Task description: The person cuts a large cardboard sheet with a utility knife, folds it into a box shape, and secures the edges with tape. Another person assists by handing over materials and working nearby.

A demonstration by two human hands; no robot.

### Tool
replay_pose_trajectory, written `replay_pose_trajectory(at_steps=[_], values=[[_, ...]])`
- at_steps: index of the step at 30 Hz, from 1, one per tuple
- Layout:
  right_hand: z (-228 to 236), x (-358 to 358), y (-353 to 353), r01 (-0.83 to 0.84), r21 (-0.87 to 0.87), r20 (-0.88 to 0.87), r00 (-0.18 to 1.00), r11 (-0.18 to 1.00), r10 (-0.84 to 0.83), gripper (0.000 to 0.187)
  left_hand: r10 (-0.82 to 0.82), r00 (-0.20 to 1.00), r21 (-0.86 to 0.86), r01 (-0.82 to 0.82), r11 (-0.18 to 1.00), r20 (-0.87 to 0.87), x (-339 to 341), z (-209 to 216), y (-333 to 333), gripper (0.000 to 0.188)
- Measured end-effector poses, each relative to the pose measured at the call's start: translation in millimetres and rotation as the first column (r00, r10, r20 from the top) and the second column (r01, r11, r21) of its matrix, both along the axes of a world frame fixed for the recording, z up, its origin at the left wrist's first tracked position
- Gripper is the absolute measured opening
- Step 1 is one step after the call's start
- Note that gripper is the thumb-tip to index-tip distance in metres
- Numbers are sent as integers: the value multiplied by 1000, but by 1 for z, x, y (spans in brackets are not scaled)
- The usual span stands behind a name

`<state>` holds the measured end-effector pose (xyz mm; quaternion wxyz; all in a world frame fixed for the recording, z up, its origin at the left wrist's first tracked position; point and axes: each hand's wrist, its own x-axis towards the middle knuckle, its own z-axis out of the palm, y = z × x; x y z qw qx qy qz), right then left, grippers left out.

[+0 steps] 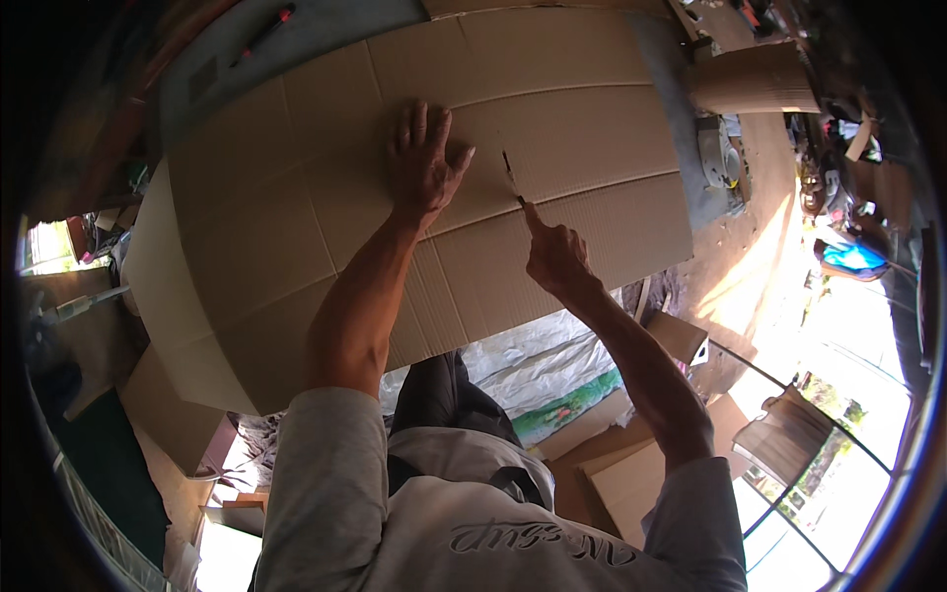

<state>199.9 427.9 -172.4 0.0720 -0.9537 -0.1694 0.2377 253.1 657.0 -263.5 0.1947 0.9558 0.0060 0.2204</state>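
A large brown cardboard sheet (266, 237) with several fold creases lies flat on the work surface in front of me. My left hand (426, 173) rests palm down on it, left of the middle, fingers spread and thumb out. My right hand (560, 255) is closed around a slim knife (521, 198), its index finger stretched along the tool toward the tip. The handle is mostly hidden in the hand. Just beyond the knife, in line with it, a short dark slit-like mark (506, 161) shows on the cardboard.
A thin red-and-black tool (264, 36) lies on the grey surface (212, 74) at the far left. Off the sheet's right edge sits a pale tape roll (727, 161), below a folded cardboard piece (755, 81). Cardboard boxes (631, 483) stand low on the right.
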Motion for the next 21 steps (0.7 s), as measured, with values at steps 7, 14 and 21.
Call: replay_pose_trajectory(at_steps=[7,14,21], values=[[-2,-14,-4,41,-17,-32,999,999,-41,65,16,1000,53,-16,998,-11,-2,2,-1,62],[-3,-35,-19,42,-77,-69,997,996,-47,64,14,1000,32,-14,999,-1,-4,-2,-2,63],[8,-42,-20,53,-79,-120,991,995,-63,69,14,999,72,-16,997,32,0,-7,1,63]])
